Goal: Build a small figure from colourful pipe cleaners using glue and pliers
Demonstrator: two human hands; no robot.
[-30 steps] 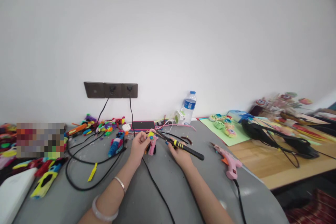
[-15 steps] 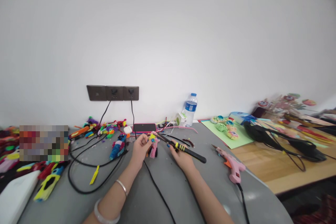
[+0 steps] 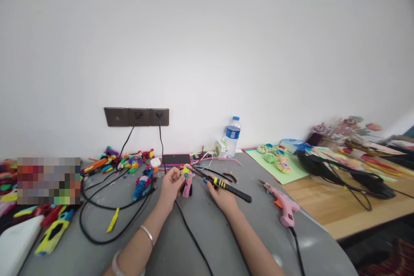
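Note:
My left hand (image 3: 169, 189) is closed on a small pink and yellow fuzzy craft figure (image 3: 186, 180), held just above the grey table (image 3: 207, 241). My right hand (image 3: 221, 195) grips a black tool with a yellow-striped handle (image 3: 226, 186). Its slim tips point left and meet the top of the figure. A black cable (image 3: 190, 235) runs from under my hands toward the table's near edge.
A pink glue gun (image 3: 283, 205) lies to the right. A red phone (image 3: 176, 159), a water bottle (image 3: 232, 136) and wall sockets (image 3: 136, 117) are at the back. Colourful craft pieces (image 3: 129, 160) and looped black cables (image 3: 106, 207) fill the left. A wooden table (image 3: 355, 198) with black cords stands right.
Both hands keep their hold, with the tool tips still at the figure. The view has shifted slightly; nothing was picked up or put down.

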